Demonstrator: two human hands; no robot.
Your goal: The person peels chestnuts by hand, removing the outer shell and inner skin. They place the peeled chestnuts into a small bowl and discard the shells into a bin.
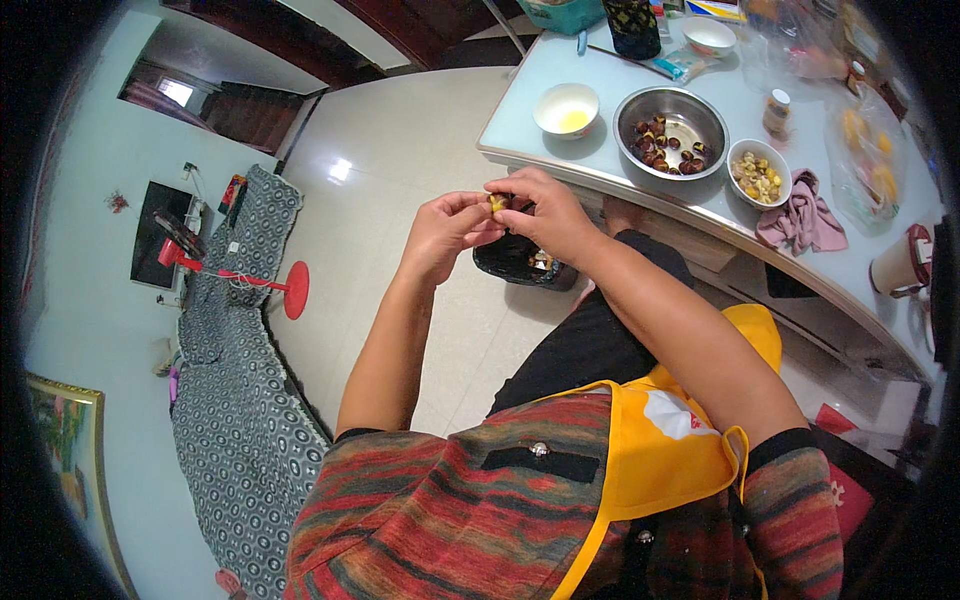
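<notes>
Between the fingertips of my left hand (450, 229) and my right hand (547, 214) is a partly peeled chestnut (499, 202), its yellow flesh showing beside brown shell. Both hands hold it above a black-lined bin (514, 262) with some shell pieces inside. On the table, a steel basin (621, 139) holds several dark brown chestnuts (656, 142). Right of it, a white bowl (784, 196) is filled with peeled chestnuts (756, 176). A white bowl with yellow liquid (551, 97) stands left of the basin.
The glass-topped table (517, 124) also bears a crumpled pink cloth (802, 217), a small capped bottle (777, 111), plastic bags with yellow contents (870, 161), another white bowl (709, 37) and a cup at the right (900, 262). A red stand (297, 290) is near the covered sofa (240, 420).
</notes>
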